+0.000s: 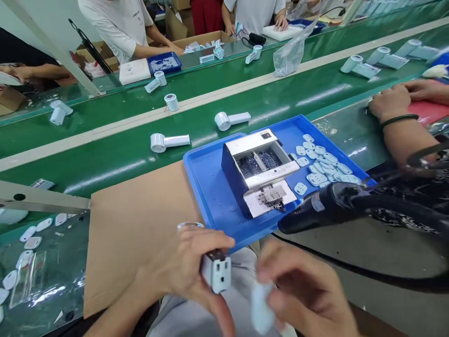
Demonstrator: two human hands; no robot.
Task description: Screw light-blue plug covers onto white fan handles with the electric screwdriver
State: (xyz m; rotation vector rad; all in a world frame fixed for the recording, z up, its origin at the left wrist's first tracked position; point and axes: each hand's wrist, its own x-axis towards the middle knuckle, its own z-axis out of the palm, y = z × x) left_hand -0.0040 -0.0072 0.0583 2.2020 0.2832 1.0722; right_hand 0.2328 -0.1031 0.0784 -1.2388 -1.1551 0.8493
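My left hand (pixel 191 262) is wrapped around a pale blue plastic housing (pixel 216 271); its squared end, with several small holes, faces me. Part of a round rim shows behind the fingers, and the rest is hidden by the hand. Close by on the right, my right hand (pixel 301 290) pinches a pale blue rounded plastic cover (pixel 262 306), smeared by motion. The cover is apart from the housing. Both hands are above my lap, in front of a blue tray (pixel 219 196). In the tray stands a screw feeder (pixel 259 171) filled with small dark screws.
Loose covers (pixel 326 164) lie in the tray's right side. A black electric screwdriver (pixel 315 206) juts in from the right. Cardboard (pixel 140 224) lies left of the tray. Housings (pixel 168 142) rest on the green conveyor (pixel 115 161). A co-worker's arm (pixel 400 117) is at right; others work across.
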